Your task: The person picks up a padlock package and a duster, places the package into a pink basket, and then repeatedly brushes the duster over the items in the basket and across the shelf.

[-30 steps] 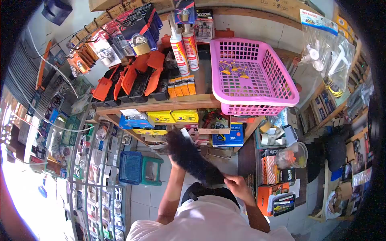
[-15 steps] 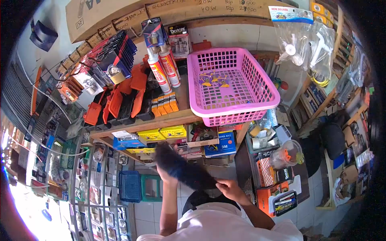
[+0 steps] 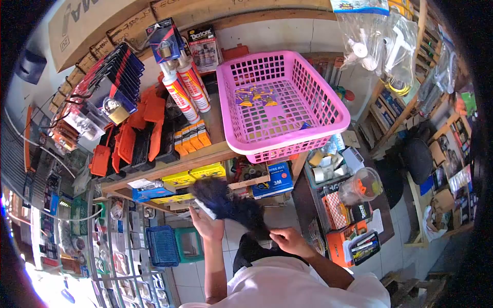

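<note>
The right hand (image 3: 291,242) has its fingers pinched on the near end of the black duster (image 3: 233,205), held before the shelf (image 3: 213,155) and partly hiding the yellow boxes (image 3: 205,172); the left hand (image 3: 209,226) has fingers extended beside its far end, contact undeterminable. Far: pink basket (image 3: 287,137), with 2 tubes (image 3: 181,100) to its left. Near left: blue crate (image 3: 163,246).

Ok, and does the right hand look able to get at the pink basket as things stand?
Probably yes: nothing appears to stand between the right hand and the near rim of the pink basket. It would likely have to let go of the black duster first.
</note>
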### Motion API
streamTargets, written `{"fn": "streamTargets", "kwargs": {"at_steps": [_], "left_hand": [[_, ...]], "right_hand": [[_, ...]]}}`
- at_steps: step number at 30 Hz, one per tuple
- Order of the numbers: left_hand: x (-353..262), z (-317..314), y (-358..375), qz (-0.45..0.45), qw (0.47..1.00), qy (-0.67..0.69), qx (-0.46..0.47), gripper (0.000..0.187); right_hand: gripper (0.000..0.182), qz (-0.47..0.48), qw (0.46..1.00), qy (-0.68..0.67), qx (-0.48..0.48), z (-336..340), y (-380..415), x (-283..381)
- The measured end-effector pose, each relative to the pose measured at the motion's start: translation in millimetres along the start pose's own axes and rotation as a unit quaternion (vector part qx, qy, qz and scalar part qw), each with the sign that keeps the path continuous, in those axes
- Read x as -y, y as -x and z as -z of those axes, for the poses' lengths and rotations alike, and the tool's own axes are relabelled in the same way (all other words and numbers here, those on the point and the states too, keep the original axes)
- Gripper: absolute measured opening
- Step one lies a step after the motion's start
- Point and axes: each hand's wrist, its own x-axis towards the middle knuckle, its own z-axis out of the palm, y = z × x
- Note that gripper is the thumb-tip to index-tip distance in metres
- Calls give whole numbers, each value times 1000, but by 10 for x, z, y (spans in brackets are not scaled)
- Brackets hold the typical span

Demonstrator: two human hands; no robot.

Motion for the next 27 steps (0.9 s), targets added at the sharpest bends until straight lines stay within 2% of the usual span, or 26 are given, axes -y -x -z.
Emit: {"fn": "streamTargets", "kwargs": {"at_steps": [1,2,3,4,5,6,7,8,9,10,11,13,14,15,16,17,18,20,22,23,24,25,26,27], "left_hand": [[13,35,-40,-23,997,-69,18,59],[30,89,-73,-4,996,-57,64,58],[40,129,-101,14,993,-44,110,57],[-29,157,-182,50,989,-6,140,59],[-7,27,-217,25,994,-49,89,62],[14,-102,-246,4,995,-94,37,66],[21,-182,-256,18,999,-11,48,67],[29,-69,-318,-4,999,-7,38,67],[13,-9,-387,-22,995,-21,90,66],[-12,42,-459,-26,997,-50,61,65],[-58,-70,-499,-29,996,-78,31,64],[-100,-131,-535,-4,998,-64,-16,63],[-142,-134,-539,21,988,-28,152,59],[-144,-121,-563,-6,988,-59,144,59],[-145,-108,-588,-33,986,-91,135,60],[-240,-167,-609,1,990,-60,129,61],[-265,-136,-634,0,990,-62,128,61],[-295,-62,-665,21,995,-6,99,61],[-294,-48,-658,4,989,-52,140,63],[-375,-94,-677,43,989,-65,128,64],[-338,-231,-661,14,998,-54,15,68],[-311,-215,-674,12,998,-54,14,68],[-291,-193,-687,-1,991,-7,137,69],[-300,-174,-685,4,991,-7,136,68]], "right_hand": [[24,22,999,6,48,23,-16,-16],[23,43,994,13,96,36,-26,-17],[23,39,995,15,94,-17,-19,9],[18,15,999,-31,0,-107,-12,48],[15,-7,993,-77,-91,-151,-22,81],[12,4,996,-80,-49,-136,-45,128],[12,8,996,-78,-33,-105,-75,156],[12,-1,997,-70,9,-68,-102,166],[12,-9,996,-64,55,-67,-136,169],[13,-41,999,-14,13,-114,-163,162],[13,-35,999,-18,33,-177,-212,194],[13,-79,992,-93,24,-255,-259,250],[16,-50,994,-83,47,-285,-294,249],[16,-50,994,-82,47,-320,-304,270],[17,-46,995,-84,-11,-379,-310,310],[17,-40,993,-86,-69,-419,-341,363],[17,-40,993,-88,-68,-452,-353,305],[15,-2,997,-71,12,-502,-375,171],[15,-19,997,-74,-22,-542,-388,173],[15,-38,995,-76,-57,-553,-417,193],[15,-36,995,-78,-56,-554,-436,201],[14,-23,997,-65,-20,-539,-450,202],[14,-9,998,-53,15,-533,-460,199],[14,-9,998,-54,16,-546,-446,184]]}}
